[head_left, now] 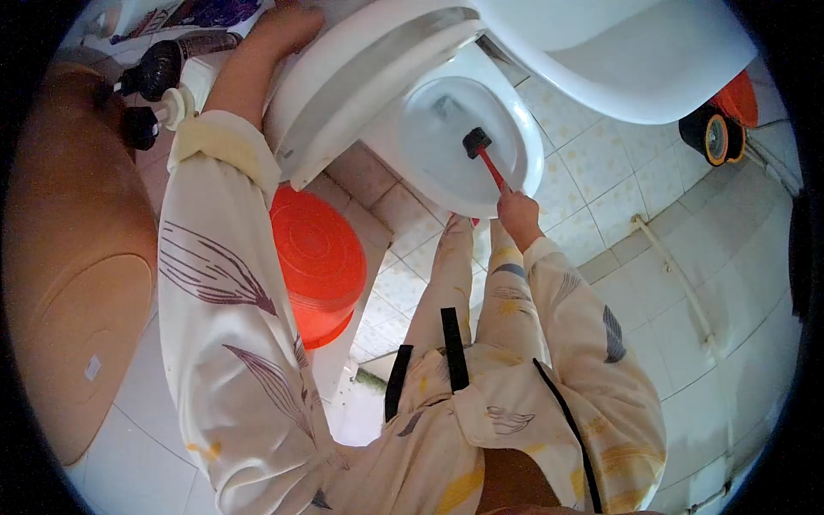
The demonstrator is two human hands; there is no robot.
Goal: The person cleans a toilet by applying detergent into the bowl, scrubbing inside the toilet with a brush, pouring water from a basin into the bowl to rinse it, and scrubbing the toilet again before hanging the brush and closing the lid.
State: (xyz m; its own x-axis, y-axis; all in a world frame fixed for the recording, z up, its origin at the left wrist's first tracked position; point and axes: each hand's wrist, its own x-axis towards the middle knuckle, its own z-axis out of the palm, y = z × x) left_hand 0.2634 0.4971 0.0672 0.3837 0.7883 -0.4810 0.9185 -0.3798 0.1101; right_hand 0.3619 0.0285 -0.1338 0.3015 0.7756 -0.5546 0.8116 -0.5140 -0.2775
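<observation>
A white toilet bowl stands at the upper middle, its seat and lid raised to the left. My right hand, closed at the bowl's front rim, grips the red handle of a brush. The brush's dark head is over the inside of the bowl; whether it touches the surface is unclear. My left hand reaches to the top edge beside the raised lid, and its fingers are hidden or too dim to make out.
An orange-red bucket is left of my legs. A white sink overhangs the upper right. Dark-capped bottles and a large brown tub are at the left. A pipe runs along the right wall.
</observation>
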